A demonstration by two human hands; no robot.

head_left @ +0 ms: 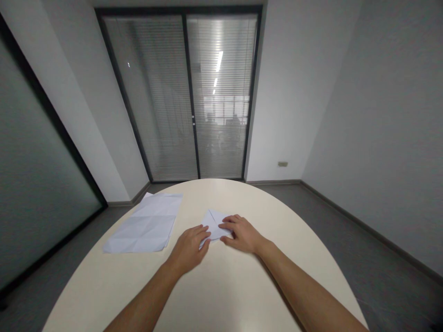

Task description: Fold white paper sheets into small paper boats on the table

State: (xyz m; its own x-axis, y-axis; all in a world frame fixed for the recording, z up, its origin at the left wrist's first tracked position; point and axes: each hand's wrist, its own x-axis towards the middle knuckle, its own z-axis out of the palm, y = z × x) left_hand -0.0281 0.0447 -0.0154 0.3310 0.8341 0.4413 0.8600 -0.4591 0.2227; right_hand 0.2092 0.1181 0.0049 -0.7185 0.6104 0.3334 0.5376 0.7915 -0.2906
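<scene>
A small piece of folded white paper [214, 225] lies on the round table, with crease lines meeting near its middle. My left hand [189, 248] grips its left side, fingers over the top and thumb at the near edge. On the right side, my right hand [243, 234] holds the same paper, its fingertips pressed on the upper face and its thumb by the near edge. Both hands cover parts of the paper's sides, so its full outline is hidden.
Creased white sheets [145, 223] lie stacked at the table's left side. The pale round table [221, 295] has a curved edge. Beyond it stand a dark-framed glass door [224, 152] with blinds and a wall with an outlet [283, 164].
</scene>
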